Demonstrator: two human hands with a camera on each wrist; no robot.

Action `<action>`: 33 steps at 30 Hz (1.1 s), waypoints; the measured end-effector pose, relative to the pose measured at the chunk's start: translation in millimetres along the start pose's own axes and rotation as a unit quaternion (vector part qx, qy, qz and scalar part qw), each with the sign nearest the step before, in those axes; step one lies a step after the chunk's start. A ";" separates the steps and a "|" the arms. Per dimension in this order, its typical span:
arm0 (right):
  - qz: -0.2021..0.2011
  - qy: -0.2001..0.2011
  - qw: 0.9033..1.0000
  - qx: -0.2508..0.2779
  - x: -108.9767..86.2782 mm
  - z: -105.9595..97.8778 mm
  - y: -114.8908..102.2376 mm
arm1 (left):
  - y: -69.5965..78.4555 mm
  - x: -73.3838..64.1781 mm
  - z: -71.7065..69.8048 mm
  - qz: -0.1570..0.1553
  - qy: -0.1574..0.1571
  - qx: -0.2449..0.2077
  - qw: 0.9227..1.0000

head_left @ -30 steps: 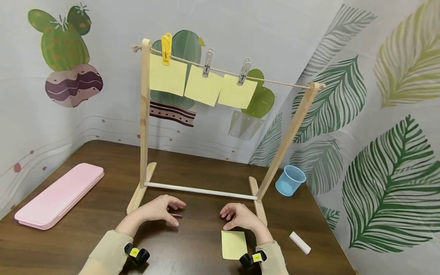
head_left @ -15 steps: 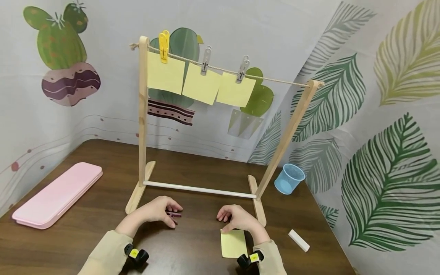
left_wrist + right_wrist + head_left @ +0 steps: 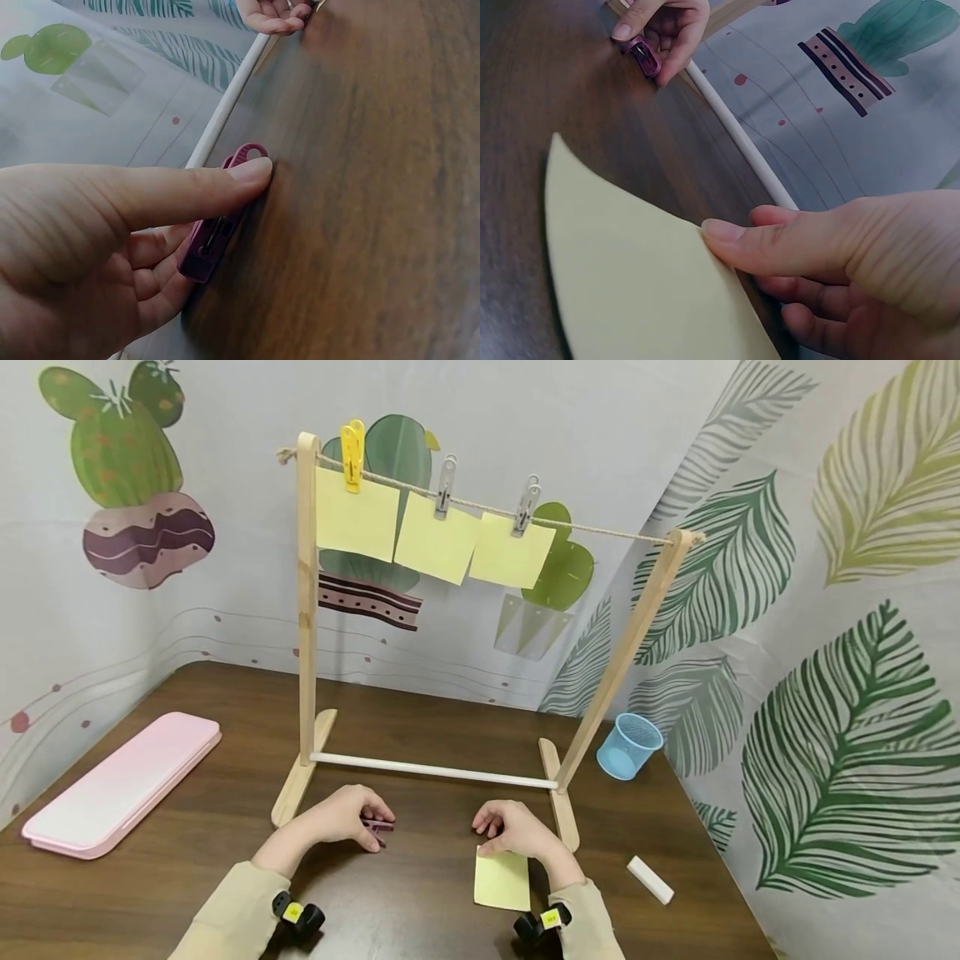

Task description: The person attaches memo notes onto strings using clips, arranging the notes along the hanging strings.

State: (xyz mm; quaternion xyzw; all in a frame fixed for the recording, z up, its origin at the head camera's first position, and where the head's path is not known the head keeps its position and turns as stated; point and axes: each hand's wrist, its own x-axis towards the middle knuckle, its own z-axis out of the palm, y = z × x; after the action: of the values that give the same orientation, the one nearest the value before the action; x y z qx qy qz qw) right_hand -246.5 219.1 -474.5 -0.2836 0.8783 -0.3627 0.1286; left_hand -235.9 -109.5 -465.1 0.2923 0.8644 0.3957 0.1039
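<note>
Thumb and fingers of my left hand (image 3: pixel 347 817) pinch a purple clothespin (image 3: pixel 196 264) just over the table. To the right, my right hand (image 3: pixel 519 827) holds the far edge of a yellow sticky note (image 3: pixel 501 887) between thumb and fingers; in the right wrist view the sheet (image 3: pixel 630 255) bends upward. Behind both hands stands a wooden rack (image 3: pixel 307 610) with a rope (image 3: pixel 600 531). Three yellow notes (image 3: pixel 437 542) hang from it, one under a yellow clothespin (image 3: pixel 352 456) and two under clear grey clothespins (image 3: pixel 527 506).
On the left lies a pink case (image 3: pixel 123 785). A blue mesh cup (image 3: pixel 630 746) stands behind the rack's right foot, and a white block (image 3: pixel 650 880) lies at the right. The rack's white bottom bar (image 3: pixel 435 768) runs just beyond the hands.
My right thumb has come onto the loose note, which has shifted slightly away from me. More of the purple clothespin shows at my left fingertips. The head view has shifted slightly.
</note>
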 end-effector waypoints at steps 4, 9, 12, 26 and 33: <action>0.001 0.017 1.000 -0.012 0.1 0.9 -2.1 | -0.7 0.3 0.7 -0.002 0.003 0.005 1.000; 0.005 0.032 0.999 -0.023 0.7 2.3 -3.9 | -3.5 2.2 1.6 -0.002 0.012 0.015 1.000; 0.007 0.041 0.999 -0.026 1.1 3.3 -3.8 | -5.5 3.2 1.7 -0.003 0.012 0.016 1.000; -0.037 0.068 0.997 -0.021 -2.5 -5.3 -5.1 | -8.6 3.6 1.7 -0.008 0.009 0.013 1.000; -0.064 -0.029 0.993 -0.097 -13.5 -17.0 -6.8 | -8.4 3.3 1.7 -0.011 0.008 0.013 1.000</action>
State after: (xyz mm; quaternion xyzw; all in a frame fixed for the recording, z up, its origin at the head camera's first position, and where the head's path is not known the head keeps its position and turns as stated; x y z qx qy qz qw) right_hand -240.2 232.7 -457.4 -0.3609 0.8853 -0.2749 0.1025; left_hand -241.5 -110.7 -472.3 0.2813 0.8734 0.3855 0.0974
